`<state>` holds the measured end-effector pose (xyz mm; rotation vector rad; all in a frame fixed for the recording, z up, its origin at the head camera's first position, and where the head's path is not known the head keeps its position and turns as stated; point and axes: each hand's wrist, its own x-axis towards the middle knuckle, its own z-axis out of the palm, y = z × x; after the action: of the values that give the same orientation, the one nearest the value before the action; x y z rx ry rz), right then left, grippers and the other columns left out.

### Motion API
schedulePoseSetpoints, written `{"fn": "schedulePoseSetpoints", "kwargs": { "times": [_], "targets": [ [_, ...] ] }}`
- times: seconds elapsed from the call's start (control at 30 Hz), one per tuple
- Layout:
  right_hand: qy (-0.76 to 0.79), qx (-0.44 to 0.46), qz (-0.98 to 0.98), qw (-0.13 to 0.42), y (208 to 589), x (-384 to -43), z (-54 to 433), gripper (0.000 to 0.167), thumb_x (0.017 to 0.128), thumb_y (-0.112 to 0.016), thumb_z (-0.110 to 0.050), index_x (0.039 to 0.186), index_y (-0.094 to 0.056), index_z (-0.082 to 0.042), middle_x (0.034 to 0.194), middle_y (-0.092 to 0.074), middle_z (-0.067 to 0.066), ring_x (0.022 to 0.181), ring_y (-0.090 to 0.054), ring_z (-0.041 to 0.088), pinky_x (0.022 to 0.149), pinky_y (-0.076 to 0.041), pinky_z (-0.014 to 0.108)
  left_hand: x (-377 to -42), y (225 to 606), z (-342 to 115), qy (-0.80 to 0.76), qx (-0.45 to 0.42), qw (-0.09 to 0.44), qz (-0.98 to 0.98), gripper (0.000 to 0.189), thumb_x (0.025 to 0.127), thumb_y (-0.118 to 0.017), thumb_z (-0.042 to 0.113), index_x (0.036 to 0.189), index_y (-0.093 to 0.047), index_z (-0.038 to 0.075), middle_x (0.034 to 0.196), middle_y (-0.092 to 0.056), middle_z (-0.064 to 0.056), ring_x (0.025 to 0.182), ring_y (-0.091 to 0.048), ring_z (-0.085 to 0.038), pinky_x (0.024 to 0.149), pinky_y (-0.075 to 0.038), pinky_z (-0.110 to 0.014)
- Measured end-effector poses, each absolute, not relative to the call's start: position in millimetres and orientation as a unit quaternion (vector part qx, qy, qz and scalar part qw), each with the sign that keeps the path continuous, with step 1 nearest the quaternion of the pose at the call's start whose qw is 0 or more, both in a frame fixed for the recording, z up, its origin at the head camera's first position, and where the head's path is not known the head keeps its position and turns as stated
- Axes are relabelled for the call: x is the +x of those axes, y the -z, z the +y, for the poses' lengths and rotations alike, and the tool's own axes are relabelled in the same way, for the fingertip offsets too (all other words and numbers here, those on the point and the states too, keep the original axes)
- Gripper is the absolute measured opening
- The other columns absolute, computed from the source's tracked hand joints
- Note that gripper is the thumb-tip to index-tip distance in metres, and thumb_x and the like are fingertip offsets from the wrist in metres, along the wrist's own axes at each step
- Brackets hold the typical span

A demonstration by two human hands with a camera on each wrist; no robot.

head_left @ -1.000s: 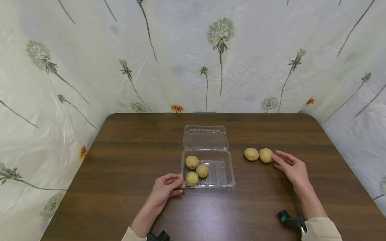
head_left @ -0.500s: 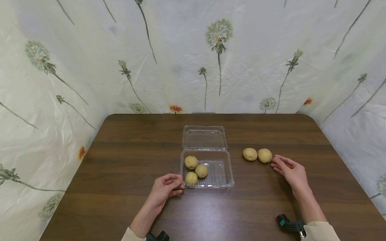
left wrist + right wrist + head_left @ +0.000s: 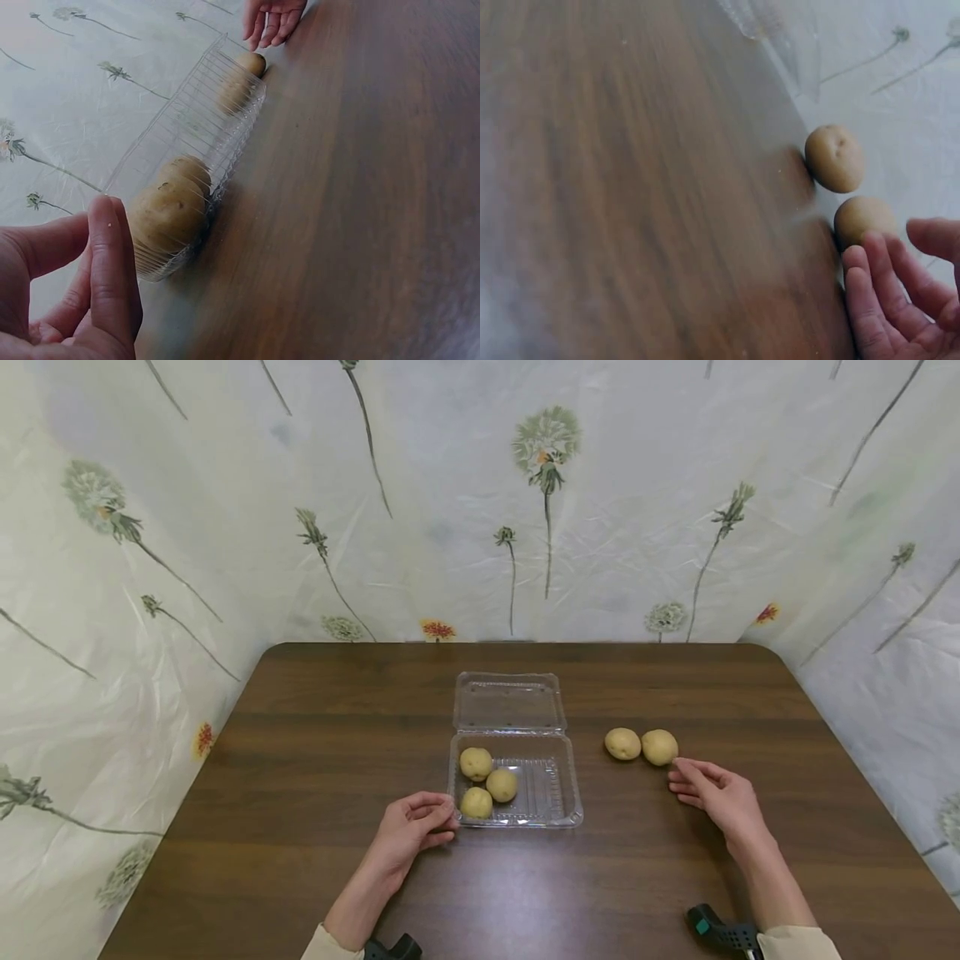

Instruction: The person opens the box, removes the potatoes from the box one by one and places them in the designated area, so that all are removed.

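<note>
While the left hand [image 3: 407, 832] pinches the container [image 3: 542, 781] at eight o'clock, the relaxed right hand [image 3: 722, 797] flanks a three-o'clock potato [image 3: 660, 747].

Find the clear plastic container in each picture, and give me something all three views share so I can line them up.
Head: the clear plastic container is near the middle, just below center, lid open.
Left wrist: the container slants from lower left to top center.
Right wrist: only a blurred bit of it at the top, right of center.
Shared landmark: the right hand, at right, top edge and lower right respectively.
</note>
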<state>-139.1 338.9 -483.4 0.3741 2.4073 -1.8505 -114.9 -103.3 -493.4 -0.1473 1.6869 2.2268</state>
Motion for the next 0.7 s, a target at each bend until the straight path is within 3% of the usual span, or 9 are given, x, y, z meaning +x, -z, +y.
{"fn": "schedulePoseSetpoints", "kwargs": {
  "times": [0.3, 0.7],
  "targets": [
    [0.574, 0.09, 0.811, 0.073, 485, -133, 331, 0.069, 0.096, -0.056, -0.05, 0.134, -0.051, 0.007, 0.108, -0.07, 0.009, 0.093, -0.068, 0.011, 0.08, -0.056, 0.025, -116, 493, -104, -0.782, -0.048, 0.174, 0.596, 0.032, 0.093, -0.068, 0.009, 0.114, -0.058, -0.014, 0.09, -0.068, -0.011, 0.081, -0.068, -0.017, 0.075, -0.058, -0.03],
    [0.578, 0.031, 0.81, 0.091, 483, -128, 314, 0.06, 0.098, -0.057, -0.043, 0.134, -0.053, 0.005, 0.116, -0.065, 0.019, 0.097, -0.067, 0.016, 0.082, -0.056, 0.027, -116, 492, -104, -0.785, -0.05, 0.178, 0.591, 0.033, 0.093, -0.068, 0.008, 0.115, -0.057, -0.014, 0.09, -0.068, -0.01, 0.081, -0.068, -0.017, 0.074, -0.058, -0.03]
  ]
}}
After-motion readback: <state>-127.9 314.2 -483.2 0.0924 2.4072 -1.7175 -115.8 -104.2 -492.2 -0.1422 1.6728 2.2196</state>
